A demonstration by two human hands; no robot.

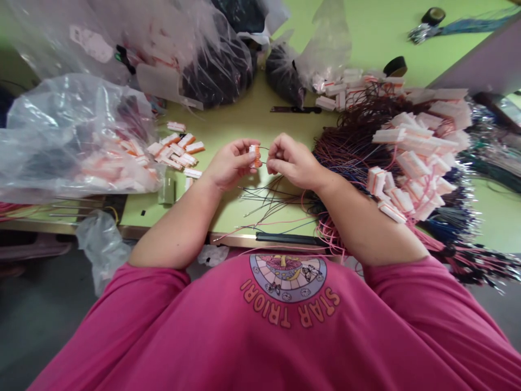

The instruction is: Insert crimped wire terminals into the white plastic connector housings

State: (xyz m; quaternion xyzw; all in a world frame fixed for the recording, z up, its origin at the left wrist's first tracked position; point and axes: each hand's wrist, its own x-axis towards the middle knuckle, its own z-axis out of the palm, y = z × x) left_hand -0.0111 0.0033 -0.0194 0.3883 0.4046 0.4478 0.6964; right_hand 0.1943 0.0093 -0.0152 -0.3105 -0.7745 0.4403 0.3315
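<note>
Between the thumb and fingers of my left hand (232,163) is a small white and orange connector housing (255,156). Just right of it, my right hand (288,158) is closed in a pinch on a thin dark wire (264,148). The wire bends across the gap between the connector and my right fingers; its tip is hidden. Left of my left hand lie several loose white and orange connectors (179,149). Below my right hand, thin dark wires (264,201) with bare-looking ends fan out over the green table (228,212).
A clear bag of connectors (81,141) fills the left side. Bundled wires (345,136) and wired white connectors (415,157) are heaped at the right. Bags with dark contents (220,70) stand at the back, near a dark flat blade-like tool (295,109) and black tape (394,67).
</note>
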